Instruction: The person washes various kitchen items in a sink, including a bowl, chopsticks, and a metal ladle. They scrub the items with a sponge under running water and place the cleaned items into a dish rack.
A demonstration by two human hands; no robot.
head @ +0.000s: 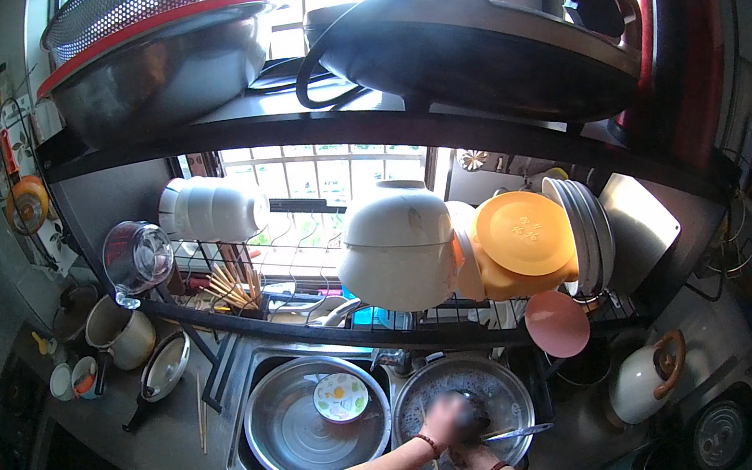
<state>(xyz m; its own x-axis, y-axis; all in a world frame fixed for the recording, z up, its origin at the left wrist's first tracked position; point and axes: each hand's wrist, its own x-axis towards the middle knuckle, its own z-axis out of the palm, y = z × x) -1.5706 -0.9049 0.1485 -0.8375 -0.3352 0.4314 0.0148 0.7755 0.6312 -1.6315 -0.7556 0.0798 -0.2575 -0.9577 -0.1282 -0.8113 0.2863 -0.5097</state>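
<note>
Both hands meet over the right metal basin (513, 389), which holds murky, sudsy water. My left hand (442, 421) lies on a dark object (476, 409); a blur hides its fingers and most of that object. Just below it, my right hand (474, 460) is curled against the same spot, its grip not readable. A utensil with a pale patterned handle (522, 432) leans across the basin's right rim. In the left sink sits a second metal basin (280, 424) of water, with a small patterned dish (340, 397) inside. The faucet (395, 360) stands behind, between the basins.
A black dish rack (319, 342) spans above the sinks, bearing white bowls (396, 246), a yellow dish (525, 233) and a pink bowl (557, 324) at its front edge. A white kettle (635, 386) stands right. Chopsticks (201, 414) and a small pan (166, 365) lie left.
</note>
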